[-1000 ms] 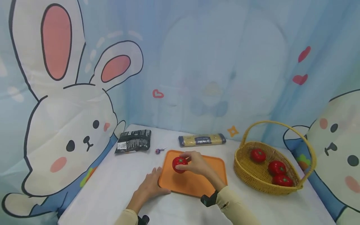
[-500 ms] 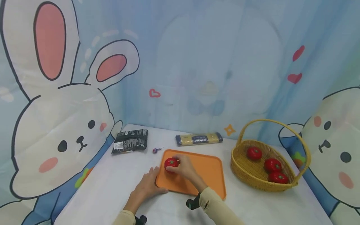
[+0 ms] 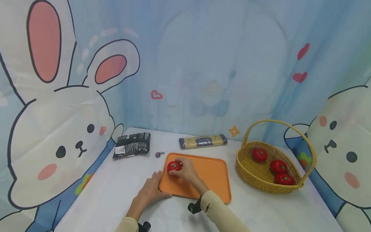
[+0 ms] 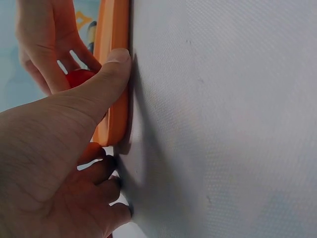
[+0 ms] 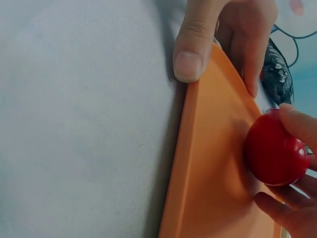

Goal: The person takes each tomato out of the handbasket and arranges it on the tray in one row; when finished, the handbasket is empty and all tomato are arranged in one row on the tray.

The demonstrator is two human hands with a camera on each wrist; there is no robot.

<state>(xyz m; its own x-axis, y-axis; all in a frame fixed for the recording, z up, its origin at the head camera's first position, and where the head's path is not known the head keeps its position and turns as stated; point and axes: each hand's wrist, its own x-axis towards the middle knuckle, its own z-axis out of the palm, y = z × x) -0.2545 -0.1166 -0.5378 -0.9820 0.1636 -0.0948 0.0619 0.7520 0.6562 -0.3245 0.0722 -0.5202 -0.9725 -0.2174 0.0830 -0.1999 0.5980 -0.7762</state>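
Note:
A red tomato (image 3: 172, 166) sits at the left part of an orange tray (image 3: 213, 172). My right hand (image 3: 187, 172) holds the tomato from its right side, thumb and fingers around it; in the right wrist view the tomato (image 5: 272, 148) shows glossy and round, one finger standing a little apart from it. With its thumb on the near edge and its fingers along the left edge, my left hand (image 3: 151, 189) grips the tray's near left corner. In the left wrist view the left thumb (image 4: 111, 74) presses the tray's side, and the tomato is mostly hidden.
To the right stands a yellow wicker basket (image 3: 255, 178) with a tall handle and 3 red tomatoes inside. Behind the tray lie a black packet (image 3: 132, 145), a small lollipop (image 3: 158, 154) and a yellow pasta pack (image 3: 203, 141). A printed curtain (image 3: 185, 64) hangs behind the table.
My right hand has carried the tomato leftward over the tray toward its left edge, and in the last half second it barely shifts. The left hand stays at the corner. The head view has turned slightly.

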